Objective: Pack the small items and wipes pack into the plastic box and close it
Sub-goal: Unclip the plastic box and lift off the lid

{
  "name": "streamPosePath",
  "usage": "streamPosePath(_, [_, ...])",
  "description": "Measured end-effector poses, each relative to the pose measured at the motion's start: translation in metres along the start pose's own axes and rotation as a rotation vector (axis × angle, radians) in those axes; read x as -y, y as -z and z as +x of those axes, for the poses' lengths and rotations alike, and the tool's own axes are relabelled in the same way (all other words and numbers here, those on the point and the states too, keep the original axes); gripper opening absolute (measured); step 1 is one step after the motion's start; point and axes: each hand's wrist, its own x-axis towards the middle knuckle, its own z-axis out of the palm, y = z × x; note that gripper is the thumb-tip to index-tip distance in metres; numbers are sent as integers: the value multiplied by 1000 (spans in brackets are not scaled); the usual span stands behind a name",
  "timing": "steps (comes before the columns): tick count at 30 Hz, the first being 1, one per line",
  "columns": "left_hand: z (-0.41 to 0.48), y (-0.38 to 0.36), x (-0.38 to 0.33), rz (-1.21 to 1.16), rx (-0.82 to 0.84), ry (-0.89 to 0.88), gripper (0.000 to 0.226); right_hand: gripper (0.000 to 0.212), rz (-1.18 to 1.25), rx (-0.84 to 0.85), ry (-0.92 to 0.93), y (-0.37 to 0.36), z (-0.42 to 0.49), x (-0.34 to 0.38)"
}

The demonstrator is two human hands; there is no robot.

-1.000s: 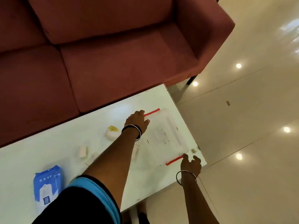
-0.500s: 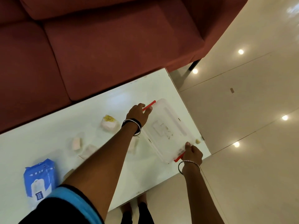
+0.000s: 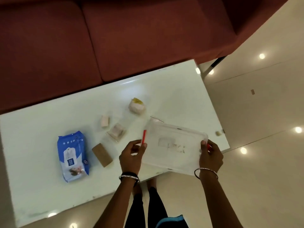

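Observation:
A clear plastic box (image 3: 174,145) with red side clips is lifted over the near edge of the white table (image 3: 49,195). My left hand (image 3: 131,155) grips its left end at the red clip, and my right hand (image 3: 211,157) grips its right end. The blue wipes pack (image 3: 72,155) lies flat on the table to the left. Between the pack and the box lie small items: a brown flat packet (image 3: 102,155), a clear-wrapped square (image 3: 117,131), a small pink bar (image 3: 104,121) and a white pouch with a yellow tag (image 3: 136,106).
A dark red sofa (image 3: 131,38) runs along the table's far side. A tiny beige bit (image 3: 218,133) sits at the table's right edge. Glossy cream floor (image 3: 263,112) lies to the right, and my legs (image 3: 148,208) stand at the near edge.
Both hands have lifted the box off the table's right part and drawn it toward the near edge, turning it. The camera has tipped down, so the wipes pack and small items sit more central.

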Motion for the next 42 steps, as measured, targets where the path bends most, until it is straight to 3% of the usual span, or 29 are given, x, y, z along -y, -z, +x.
streamPosePath(8, [-28,70,68,-17,-176,191,7,32,-38,191,71,-52,-59,-12])
streamPosePath(13, [-27,83,90,9,-220,211,17,28,-119,255,136,-81,-63,-9])
streamPosePath(26, [22,84,87,112,-253,106,33,27,-140,326,283,-129,-40,22])
streamPosePath(33, [45,89,80,140,-233,68,35,29,-209,269,360,-143,-42,31])
streamPosePath(36, [46,91,77,219,-229,43,38,45,-489,160,582,-146,-60,29])
streamPosePath(38, [46,91,75,273,-229,34,39,61,-551,148,784,-148,-81,23])
streamPosePath(42, [45,90,73,347,-253,21,37,87,-692,503,923,-155,-125,-12])
